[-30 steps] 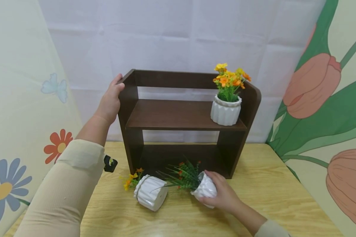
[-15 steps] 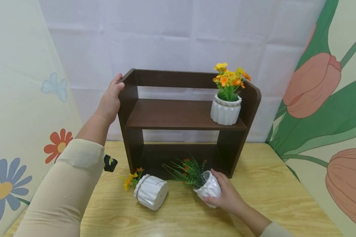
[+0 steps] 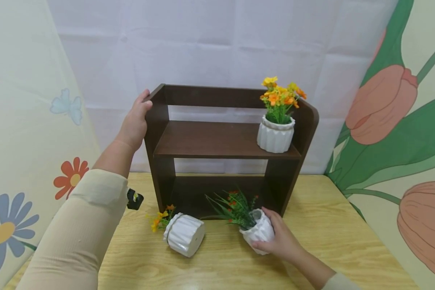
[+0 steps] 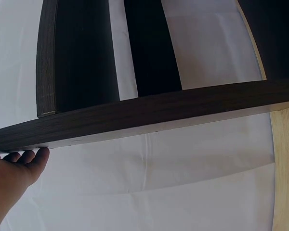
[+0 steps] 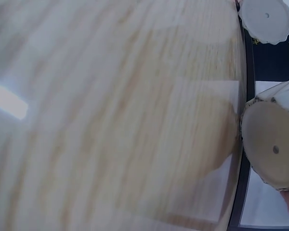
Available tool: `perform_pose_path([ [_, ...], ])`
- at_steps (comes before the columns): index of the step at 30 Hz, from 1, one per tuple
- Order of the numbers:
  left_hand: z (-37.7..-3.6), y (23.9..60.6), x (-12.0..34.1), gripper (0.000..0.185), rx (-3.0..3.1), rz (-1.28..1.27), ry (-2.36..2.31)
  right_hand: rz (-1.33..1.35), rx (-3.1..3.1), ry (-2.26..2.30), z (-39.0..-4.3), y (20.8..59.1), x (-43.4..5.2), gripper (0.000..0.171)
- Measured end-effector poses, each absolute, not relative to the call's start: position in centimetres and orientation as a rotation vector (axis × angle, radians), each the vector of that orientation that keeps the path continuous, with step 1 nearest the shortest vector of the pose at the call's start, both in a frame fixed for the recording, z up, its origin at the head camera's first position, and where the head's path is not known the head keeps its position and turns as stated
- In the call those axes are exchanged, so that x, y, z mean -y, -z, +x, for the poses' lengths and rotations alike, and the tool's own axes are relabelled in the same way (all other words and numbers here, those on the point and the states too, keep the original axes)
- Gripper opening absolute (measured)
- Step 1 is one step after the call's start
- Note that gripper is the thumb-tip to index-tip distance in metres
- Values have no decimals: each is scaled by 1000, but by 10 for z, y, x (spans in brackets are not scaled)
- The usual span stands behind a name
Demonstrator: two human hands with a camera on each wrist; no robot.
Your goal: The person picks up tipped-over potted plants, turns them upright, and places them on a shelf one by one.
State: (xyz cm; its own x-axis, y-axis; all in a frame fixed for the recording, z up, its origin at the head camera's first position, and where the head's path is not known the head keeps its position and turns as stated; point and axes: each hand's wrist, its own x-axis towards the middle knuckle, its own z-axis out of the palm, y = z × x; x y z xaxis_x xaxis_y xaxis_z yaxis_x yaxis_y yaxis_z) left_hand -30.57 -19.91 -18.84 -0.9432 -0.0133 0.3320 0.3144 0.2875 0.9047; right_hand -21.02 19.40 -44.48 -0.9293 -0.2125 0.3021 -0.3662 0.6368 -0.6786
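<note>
Right hand (image 3: 280, 237) grip clamped on tilted white pot (image 3: 259, 233) on worktop (image 3: 330, 225); left hand (image 3: 134, 123) grip clasps shelf (image 3: 159, 121) side panel.

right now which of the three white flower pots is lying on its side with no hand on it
The yellow-flowered pot on the table, left of the one the right hand grips; the third, the orange-flowered pot, stands upright on the shelf.

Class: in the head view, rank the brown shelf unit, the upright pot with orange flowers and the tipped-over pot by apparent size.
1. brown shelf unit, clearly largest.
2. tipped-over pot and upright pot with orange flowers: look alike; the tipped one lies nearer the camera, so unranked.
</note>
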Motion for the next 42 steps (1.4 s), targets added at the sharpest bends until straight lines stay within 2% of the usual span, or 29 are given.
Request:
perform_pose_path([
  [15, -305, 189, 199, 59, 2293, -282, 1680, 408, 2712, -1378, -203, 439, -201, 103],
  [42, -305, 189, 199, 60, 2292, -285, 1685, 284, 2668, -1416, -192, 445, -209, 106],
])
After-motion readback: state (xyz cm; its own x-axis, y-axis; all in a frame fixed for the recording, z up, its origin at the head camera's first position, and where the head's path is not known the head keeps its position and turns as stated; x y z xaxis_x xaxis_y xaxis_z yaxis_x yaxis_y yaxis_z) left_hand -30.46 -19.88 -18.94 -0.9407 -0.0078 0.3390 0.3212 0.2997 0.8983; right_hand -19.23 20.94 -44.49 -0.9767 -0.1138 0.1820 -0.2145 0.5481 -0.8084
